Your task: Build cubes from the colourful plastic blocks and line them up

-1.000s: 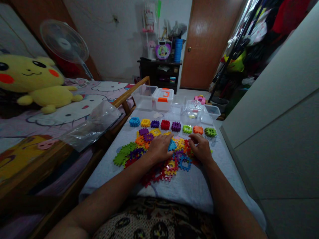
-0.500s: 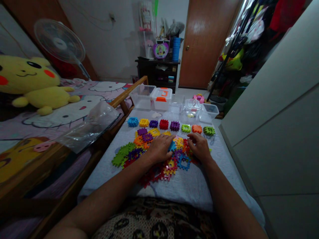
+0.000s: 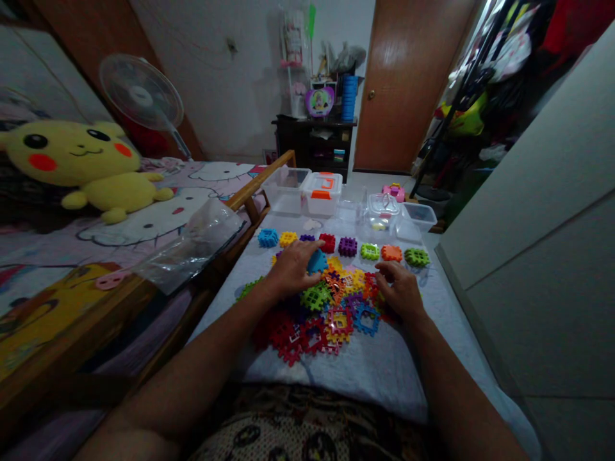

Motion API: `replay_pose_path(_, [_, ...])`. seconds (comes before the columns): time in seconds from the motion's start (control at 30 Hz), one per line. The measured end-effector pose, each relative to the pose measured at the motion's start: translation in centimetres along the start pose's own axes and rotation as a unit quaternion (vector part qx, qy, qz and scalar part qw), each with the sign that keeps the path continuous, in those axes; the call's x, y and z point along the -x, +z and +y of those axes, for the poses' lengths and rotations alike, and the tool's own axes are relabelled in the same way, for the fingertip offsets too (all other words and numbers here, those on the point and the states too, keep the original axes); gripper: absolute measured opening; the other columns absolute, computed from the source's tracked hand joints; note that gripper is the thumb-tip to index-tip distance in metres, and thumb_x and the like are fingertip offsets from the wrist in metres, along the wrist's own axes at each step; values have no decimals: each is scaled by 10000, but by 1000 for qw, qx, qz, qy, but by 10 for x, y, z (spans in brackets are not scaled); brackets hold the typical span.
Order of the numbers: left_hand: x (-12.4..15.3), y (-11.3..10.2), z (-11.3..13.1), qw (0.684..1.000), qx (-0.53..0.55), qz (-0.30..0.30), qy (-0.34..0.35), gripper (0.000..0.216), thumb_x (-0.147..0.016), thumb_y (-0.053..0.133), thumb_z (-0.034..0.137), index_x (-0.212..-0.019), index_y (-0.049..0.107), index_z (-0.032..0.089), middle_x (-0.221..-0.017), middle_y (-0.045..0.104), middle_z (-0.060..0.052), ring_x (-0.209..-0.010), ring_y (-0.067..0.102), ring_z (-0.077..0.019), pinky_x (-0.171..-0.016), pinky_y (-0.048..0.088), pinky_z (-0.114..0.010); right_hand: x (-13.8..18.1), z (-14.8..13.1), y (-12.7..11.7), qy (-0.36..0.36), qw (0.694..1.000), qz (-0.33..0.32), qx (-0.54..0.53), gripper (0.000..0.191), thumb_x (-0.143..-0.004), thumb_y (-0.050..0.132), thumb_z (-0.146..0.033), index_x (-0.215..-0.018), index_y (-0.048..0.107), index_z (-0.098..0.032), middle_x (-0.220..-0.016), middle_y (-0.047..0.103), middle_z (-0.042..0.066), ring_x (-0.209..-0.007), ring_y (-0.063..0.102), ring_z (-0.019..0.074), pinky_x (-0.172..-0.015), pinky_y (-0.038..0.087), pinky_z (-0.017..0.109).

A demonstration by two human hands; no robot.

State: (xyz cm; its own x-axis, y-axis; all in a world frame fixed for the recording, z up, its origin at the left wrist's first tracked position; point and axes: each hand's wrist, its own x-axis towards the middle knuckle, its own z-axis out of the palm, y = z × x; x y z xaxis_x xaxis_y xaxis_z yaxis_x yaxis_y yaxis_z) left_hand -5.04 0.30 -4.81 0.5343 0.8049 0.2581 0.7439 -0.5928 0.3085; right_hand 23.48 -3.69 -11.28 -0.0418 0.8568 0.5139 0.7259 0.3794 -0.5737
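A heap of colourful notched plastic building pieces (image 3: 339,323) lies on the cloth-covered table. Over its left part, my left hand (image 3: 292,267) grips a blue building piece (image 3: 318,261) between thumb and fingers. Green building pieces (image 3: 316,296) show just below that hand, with red ones nearer my lap. At the heap's right edge is my right hand (image 3: 400,289), its fingers loosely bent and apart, beside red pieces (image 3: 370,285). Nothing shows in its grasp. A blue square frame piece (image 3: 366,319) lies near it. Behind the heap runs a row of assembled blocks, including a purple block (image 3: 348,246).
Clear plastic boxes stand at the table's far end, one with an orange-latched lid (image 3: 323,192). A wooden bed rail (image 3: 240,198) borders the left side, with a clear plastic bag (image 3: 192,243) over it. A pale cabinet (image 3: 538,256) stands close on the right.
My left hand has moved left across the heap, and the blue piece now shows in its fingers. Green pieces have come into sight below it. The right hand stays near the right edge.
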Motion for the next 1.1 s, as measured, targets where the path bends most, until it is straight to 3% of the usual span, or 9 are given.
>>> replay_pose_path(0.13, [-14,-34,-76,996,-21,-25,-79,730,-698,688,321,-1373,467,154,-1297,608,-129,-1149,571,-288,-1012,423,-393,1,4,1,2,1000,-4,1,146,-834,551,-247,-918,653,-184,-787,633,37,-616,565,156,-629,472,302])
replay_pose_path(0.23, [-26,-47,-129,986,-47,-65,-144,762,-661,687,298,-1376,465,153,-1273,622,-121,-1137,588,-280,-992,425,-364,1,6,2,5,1000,-3,2,160,-835,552,-259,-927,660,-185,-793,643,44,-623,576,166,-640,480,314])
replay_pose_path(0.37, [-39,-50,-170,978,-72,-127,-150,811,-601,675,254,-1374,458,139,-1303,608,-126,-1175,572,-283,-1010,403,-343,2,7,1,12,1000,-4,3,171,-838,544,-267,-924,664,-179,-825,665,60,-637,591,174,-649,485,326])
replay_pose_path(0.63, [-50,-48,-190,964,-127,-196,-124,746,-568,632,229,-1305,554,150,-1288,600,-111,-1165,557,-303,-1005,411,-333,3,9,0,18,1000,-8,9,163,-838,541,-266,-914,658,-181,-855,678,68,-683,611,188,-678,493,341])
replay_pose_path(1.1, [-59,-44,-187,952,-158,-248,-85,774,-592,652,216,-1352,513,174,-1376,576,-87,-1224,549,-266,-1041,414,-303,2,6,-2,22,999,-18,18,165,-824,545,-273,-901,659,-181,-768,650,42,-614,577,160,-630,474,300])
